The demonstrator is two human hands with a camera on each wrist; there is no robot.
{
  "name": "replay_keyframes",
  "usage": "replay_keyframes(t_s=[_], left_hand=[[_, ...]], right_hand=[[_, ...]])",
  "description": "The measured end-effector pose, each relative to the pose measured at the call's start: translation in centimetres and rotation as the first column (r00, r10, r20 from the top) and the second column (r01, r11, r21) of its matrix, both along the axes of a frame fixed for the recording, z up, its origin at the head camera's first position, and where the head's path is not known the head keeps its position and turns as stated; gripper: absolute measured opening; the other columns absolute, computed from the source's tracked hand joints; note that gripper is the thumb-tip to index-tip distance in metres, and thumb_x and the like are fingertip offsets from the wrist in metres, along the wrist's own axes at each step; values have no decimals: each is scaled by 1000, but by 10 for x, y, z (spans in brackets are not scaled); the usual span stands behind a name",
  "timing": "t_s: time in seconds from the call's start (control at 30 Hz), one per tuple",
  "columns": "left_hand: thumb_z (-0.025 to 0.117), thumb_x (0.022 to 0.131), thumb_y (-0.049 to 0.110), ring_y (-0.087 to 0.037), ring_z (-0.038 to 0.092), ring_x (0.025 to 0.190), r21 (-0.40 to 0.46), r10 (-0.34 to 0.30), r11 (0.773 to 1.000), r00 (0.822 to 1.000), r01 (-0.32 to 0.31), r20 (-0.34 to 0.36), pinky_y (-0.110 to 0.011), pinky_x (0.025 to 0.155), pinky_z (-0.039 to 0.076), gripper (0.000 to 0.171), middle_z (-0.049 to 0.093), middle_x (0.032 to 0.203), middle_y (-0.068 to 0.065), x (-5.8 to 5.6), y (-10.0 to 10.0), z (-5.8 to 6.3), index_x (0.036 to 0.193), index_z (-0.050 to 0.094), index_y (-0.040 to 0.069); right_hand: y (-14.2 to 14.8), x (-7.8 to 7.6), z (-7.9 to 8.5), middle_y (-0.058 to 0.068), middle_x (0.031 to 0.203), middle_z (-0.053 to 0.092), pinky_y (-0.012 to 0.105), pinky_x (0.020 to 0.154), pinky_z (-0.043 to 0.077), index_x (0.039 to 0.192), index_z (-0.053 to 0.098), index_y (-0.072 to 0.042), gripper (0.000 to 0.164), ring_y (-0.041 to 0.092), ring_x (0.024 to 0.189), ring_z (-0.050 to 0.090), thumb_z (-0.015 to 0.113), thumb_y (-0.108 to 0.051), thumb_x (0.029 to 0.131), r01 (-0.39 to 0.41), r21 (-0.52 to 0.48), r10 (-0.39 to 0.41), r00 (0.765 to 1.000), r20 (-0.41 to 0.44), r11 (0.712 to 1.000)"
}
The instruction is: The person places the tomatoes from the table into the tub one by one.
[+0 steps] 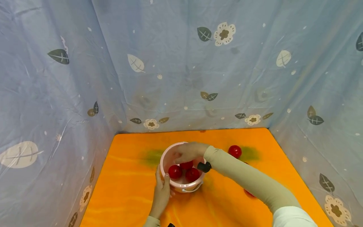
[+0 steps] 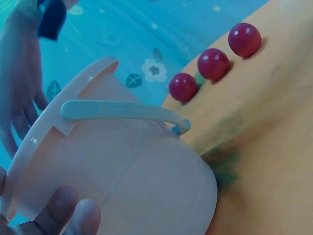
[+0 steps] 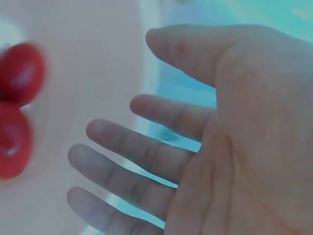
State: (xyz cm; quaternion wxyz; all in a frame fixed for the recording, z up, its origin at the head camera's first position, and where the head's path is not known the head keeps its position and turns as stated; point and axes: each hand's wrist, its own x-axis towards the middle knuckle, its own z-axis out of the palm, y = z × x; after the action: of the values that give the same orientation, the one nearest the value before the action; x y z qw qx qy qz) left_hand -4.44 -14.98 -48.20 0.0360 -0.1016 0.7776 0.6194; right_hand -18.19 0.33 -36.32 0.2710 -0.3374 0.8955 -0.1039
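A pale pink bucket (image 1: 181, 187) with a light handle (image 2: 127, 109) stands on the orange cloth. My left hand (image 1: 161, 192) grips its near left side, thumb at the rim and fingertips against the outer wall. Inside the bucket several glossy red balls show, among them one at the left (image 1: 175, 172) and one at the right (image 1: 192, 174). My right hand (image 1: 191, 152) is over the bucket's far rim, its fingers reaching over the opening. In the right wrist view the palm (image 3: 264, 117) is bare, with fingers spread and nothing held.
To the bucket's right, three more red balls lie in a row on the orange cloth (image 1: 127, 176): one far (image 2: 183, 87), one middle (image 2: 213, 64), one near (image 2: 244, 40). In the head view my right sleeve (image 1: 249, 179) covers part of that row. Blue patterned curtains (image 1: 175, 78) enclose the table.
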Motion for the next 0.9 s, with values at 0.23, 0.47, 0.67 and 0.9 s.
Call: replay_keyframes(t_s=[0.23,0.47,0.67,0.9], left_hand=[[36,102,48,-31,58,51,0,4,1000,1000,-4,-10,-37,51,51,61,59,64,-15,1,2,-1,152,3,41],[36,100,52,-29,56,54,34,5,999,1000,-5,-19,-35,55,52,65,54,69,-11,0,1,-3,153,1,38],[35,102,49,-27,57,50,-6,20,1000,1000,-20,-15,-34,50,50,61,56,63,-9,-1,2,-4,152,2,39],[37,104,36,-30,57,52,30,-1,1000,1000,1,4,-34,52,51,62,58,67,-19,7,6,32,155,1,27]], right_hand=[[57,35,38,-5,106,64,31,79,52,128,59,-21,43,10,88,59,58,-47,92,156,-216,-193,967,-163,964],[137,58,42,-3,121,63,40,84,53,128,57,-23,48,16,102,62,52,-55,93,325,-281,-403,867,-292,903],[196,75,22,5,125,61,48,81,52,128,57,-17,58,25,105,61,42,-62,94,493,-345,-591,749,-299,799],[241,99,-28,27,130,51,53,65,52,138,48,-8,74,44,109,53,43,-66,91,611,-192,-640,721,-265,768]])
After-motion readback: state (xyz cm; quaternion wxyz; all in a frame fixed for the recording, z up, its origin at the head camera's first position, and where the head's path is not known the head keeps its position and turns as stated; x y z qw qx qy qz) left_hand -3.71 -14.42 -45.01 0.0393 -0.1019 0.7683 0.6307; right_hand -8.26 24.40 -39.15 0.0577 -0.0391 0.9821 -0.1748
